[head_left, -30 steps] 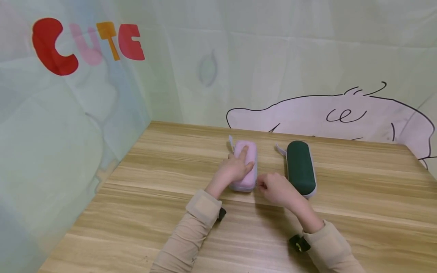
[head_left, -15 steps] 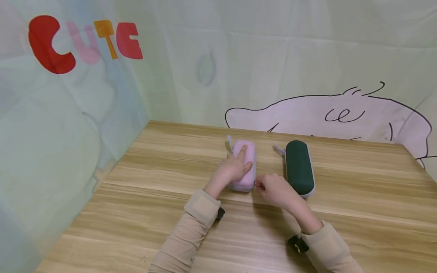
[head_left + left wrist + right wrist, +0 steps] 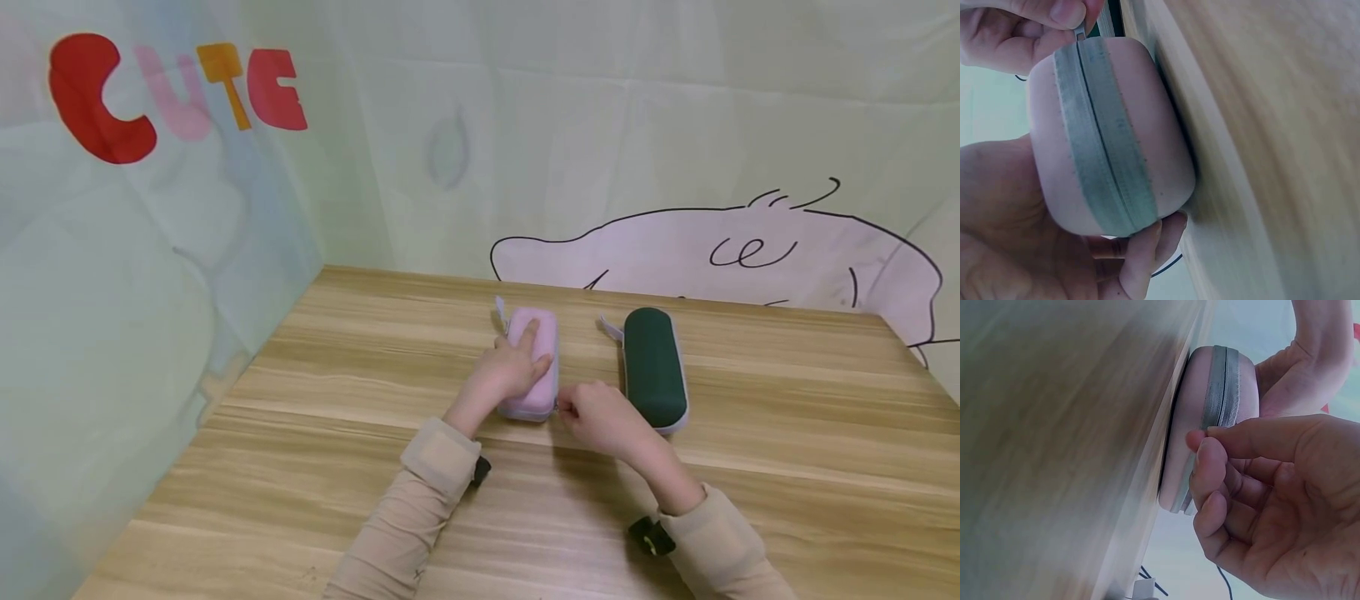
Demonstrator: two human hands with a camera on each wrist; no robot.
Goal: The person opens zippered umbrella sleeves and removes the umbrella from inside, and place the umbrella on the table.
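A pink zippered glasses case [image 3: 542, 396] lies on the wooden table with its grey zip band [image 3: 1107, 134] running round the side. My left hand [image 3: 508, 369] holds it from above and the left, the index finger stretched along the lid and other fingers curled over the far side. At the near right corner, my right hand [image 3: 603, 417] pinches the small metal zip pull [image 3: 1080, 31] between thumb and curled index finger. In the right wrist view these fingertips cover the pull. The zip line looks closed along the near end.
A dark green zippered case [image 3: 655, 367] with a grey strap [image 3: 611, 328] lies just right of my right hand. The wooden table [image 3: 360, 375] extends around both cases, backed by printed cloth [image 3: 390, 150]. A fabric loop [image 3: 500, 310] sticks out from the pink case's far left corner.
The whole head view has drifted slightly, so the scene sits a little further left. Both hands keep their places on the pink case and its zip pull.
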